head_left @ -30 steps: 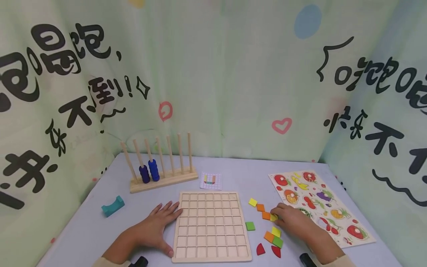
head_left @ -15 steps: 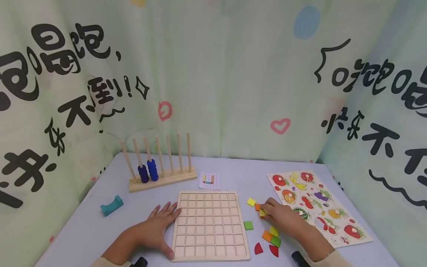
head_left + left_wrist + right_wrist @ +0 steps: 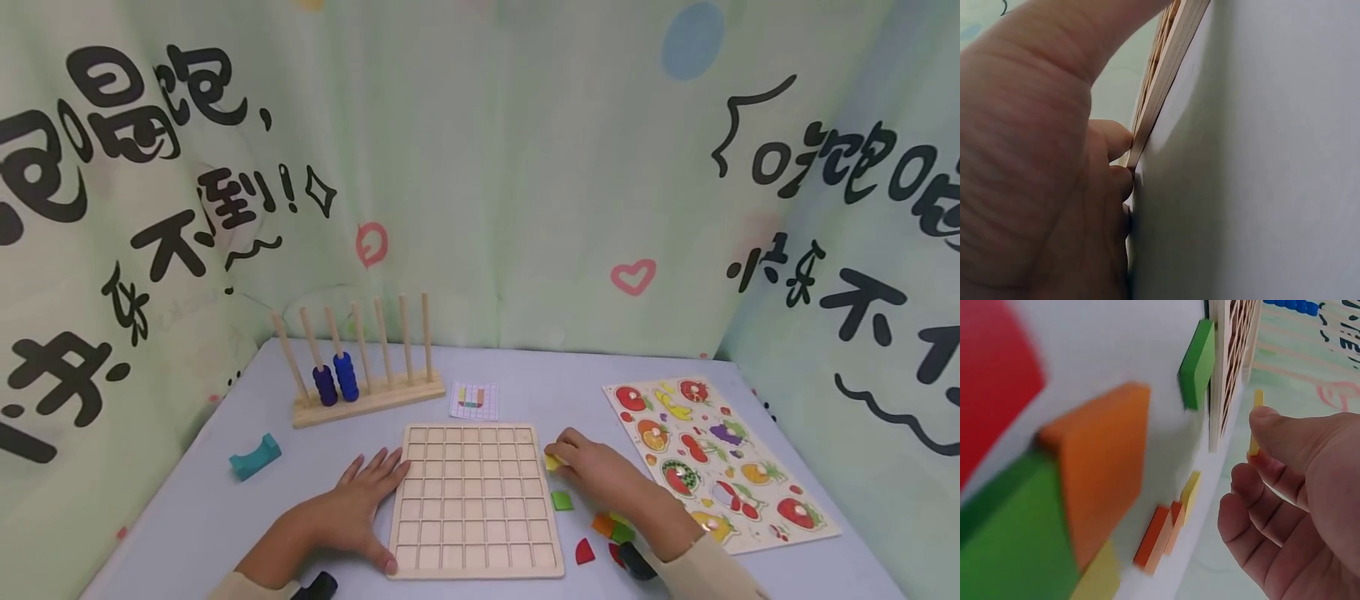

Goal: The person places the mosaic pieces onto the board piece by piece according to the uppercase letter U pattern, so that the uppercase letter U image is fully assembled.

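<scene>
My right hand [image 3: 611, 479] is beside the board's upper right edge, pinching a yellow square tile [image 3: 1258, 400] between thumb and fingertip. In the right wrist view that tile is raised above the table. My left hand [image 3: 348, 517] lies spread along the left side of the wooden grid board [image 3: 476, 502], its thumb and fingertips touching the edge. A green tile [image 3: 562, 501] lies by the board's right edge. Other tiles, such as an orange tile [image 3: 1107, 469], lie nearer my right wrist. In the head view my right hand hides some of them.
A wooden peg stand [image 3: 367, 404] with blue beads is at the back left, near a teal curved block [image 3: 256, 457]. A pattern card [image 3: 474, 402] lies behind the board. A fruit picture board [image 3: 723, 467] lies at right. A red piece [image 3: 584, 551] is in front.
My right hand has picked up the yellow tile and brought it left and away from me, toward the board's upper right edge. My left hand has stayed in place.
</scene>
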`<control>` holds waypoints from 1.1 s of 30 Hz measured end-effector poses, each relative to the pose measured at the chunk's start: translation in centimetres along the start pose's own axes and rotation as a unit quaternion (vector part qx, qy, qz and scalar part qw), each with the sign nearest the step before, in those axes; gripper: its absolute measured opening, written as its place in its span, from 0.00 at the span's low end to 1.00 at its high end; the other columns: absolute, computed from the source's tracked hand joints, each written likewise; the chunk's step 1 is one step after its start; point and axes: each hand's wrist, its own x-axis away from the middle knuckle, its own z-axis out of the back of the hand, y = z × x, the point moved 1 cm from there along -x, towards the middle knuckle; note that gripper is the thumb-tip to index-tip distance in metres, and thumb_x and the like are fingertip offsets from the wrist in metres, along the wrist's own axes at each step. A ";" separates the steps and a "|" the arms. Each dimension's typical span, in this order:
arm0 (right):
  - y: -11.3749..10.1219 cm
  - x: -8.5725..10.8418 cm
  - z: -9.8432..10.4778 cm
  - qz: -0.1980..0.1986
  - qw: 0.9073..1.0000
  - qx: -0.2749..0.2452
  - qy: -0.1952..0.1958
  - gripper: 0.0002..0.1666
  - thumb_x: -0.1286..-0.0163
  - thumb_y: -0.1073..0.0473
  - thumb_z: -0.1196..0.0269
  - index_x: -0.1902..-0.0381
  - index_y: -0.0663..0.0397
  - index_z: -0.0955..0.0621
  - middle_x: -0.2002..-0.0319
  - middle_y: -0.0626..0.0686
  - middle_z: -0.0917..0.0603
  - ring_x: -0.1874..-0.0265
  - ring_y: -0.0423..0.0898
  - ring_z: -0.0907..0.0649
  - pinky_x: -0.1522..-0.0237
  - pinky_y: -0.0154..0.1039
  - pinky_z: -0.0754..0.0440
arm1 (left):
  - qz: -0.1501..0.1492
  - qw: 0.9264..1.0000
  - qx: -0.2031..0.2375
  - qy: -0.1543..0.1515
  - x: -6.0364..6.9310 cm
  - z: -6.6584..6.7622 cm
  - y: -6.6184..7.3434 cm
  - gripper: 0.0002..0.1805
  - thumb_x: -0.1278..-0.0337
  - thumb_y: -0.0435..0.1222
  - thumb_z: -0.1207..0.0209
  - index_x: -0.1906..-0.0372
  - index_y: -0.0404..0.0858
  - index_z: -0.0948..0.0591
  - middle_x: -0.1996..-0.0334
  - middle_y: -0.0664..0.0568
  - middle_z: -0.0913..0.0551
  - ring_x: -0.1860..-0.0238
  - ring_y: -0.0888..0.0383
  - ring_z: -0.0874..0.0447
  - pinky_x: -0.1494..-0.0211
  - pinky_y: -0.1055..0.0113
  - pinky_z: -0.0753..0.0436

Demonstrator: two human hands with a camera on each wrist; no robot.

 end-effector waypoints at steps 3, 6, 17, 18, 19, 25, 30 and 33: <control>-0.7 -0.9 -0.2 0.009 1.000 -0.010 -0.011 0.19 0.31 0.57 0.36 0.43 0.50 0.20 0.53 0.42 0.28 0.65 0.37 0.25 0.58 0.33 0.20 | -0.002 1.000 -0.002 0.000 -0.2 0.0 -0.2 0.76 0.82 0.77 0.36 0.23 0.40 0.48 0.23 0.42 0.53 0.24 0.41 0.65 0.30 0.38 0.63; -1.4 -1.5 -0.5 0.027 0.999 -0.024 -0.020 0.18 0.30 0.56 0.37 0.43 0.51 0.20 0.54 0.42 0.28 0.66 0.38 0.26 0.59 0.33 0.21 | -0.005 1.000 0.003 -0.004 -0.2 0.0 -0.1 0.76 0.82 0.77 0.35 0.23 0.40 0.47 0.23 0.42 0.53 0.24 0.41 0.65 0.30 0.38 0.63; -3.0 -4.3 -1.9 0.096 0.994 -0.043 -0.019 0.16 0.28 0.56 0.39 0.45 0.52 0.21 0.54 0.43 0.26 0.65 0.37 0.24 0.58 0.33 0.22 | -0.015 1.000 -0.001 -0.004 0.0 0.1 -0.5 0.77 0.84 0.75 0.33 0.23 0.40 0.48 0.23 0.43 0.55 0.24 0.42 0.65 0.29 0.39 0.64; -3.1 -4.6 -2.1 0.096 0.994 -0.043 -0.022 0.17 0.28 0.55 0.39 0.44 0.52 0.21 0.54 0.43 0.26 0.64 0.37 0.24 0.57 0.33 0.22 | -0.016 1.000 -0.001 -0.002 0.0 0.1 -0.5 0.77 0.85 0.75 0.33 0.23 0.40 0.48 0.23 0.43 0.55 0.24 0.42 0.65 0.29 0.39 0.64; -3.3 -4.9 -2.2 0.096 0.994 -0.045 -0.025 0.17 0.28 0.55 0.39 0.44 0.52 0.21 0.54 0.43 0.26 0.64 0.37 0.24 0.57 0.34 0.22 | -0.017 1.000 0.000 0.000 0.0 0.1 -0.4 0.77 0.85 0.75 0.33 0.23 0.40 0.48 0.23 0.42 0.55 0.24 0.41 0.65 0.29 0.39 0.64; -4.5 -6.9 -2.5 0.095 0.994 -0.037 -0.048 0.18 0.27 0.54 0.41 0.42 0.50 0.21 0.53 0.42 0.26 0.61 0.36 0.24 0.56 0.34 0.23 | -0.020 1.000 -0.002 0.008 0.2 0.0 -0.5 0.78 0.86 0.75 0.33 0.23 0.39 0.48 0.23 0.41 0.54 0.25 0.41 0.63 0.29 0.39 0.63; -5.4 -7.9 -2.4 0.091 0.993 -0.048 -0.065 0.19 0.26 0.52 0.42 0.40 0.48 0.22 0.52 0.41 0.26 0.60 0.35 0.25 0.54 0.33 0.24 | -0.018 1.000 0.004 0.006 0.1 0.1 -0.5 0.78 0.85 0.75 0.33 0.23 0.39 0.48 0.23 0.42 0.54 0.25 0.41 0.64 0.29 0.39 0.64; -6.0 -8.4 -2.3 0.092 0.992 -0.055 -0.067 0.19 0.26 0.52 0.41 0.40 0.49 0.22 0.51 0.41 0.26 0.59 0.35 0.24 0.53 0.33 0.23 | -0.015 1.000 0.006 0.003 0.1 0.2 -0.4 0.77 0.85 0.75 0.33 0.23 0.40 0.48 0.23 0.42 0.55 0.25 0.41 0.64 0.29 0.39 0.64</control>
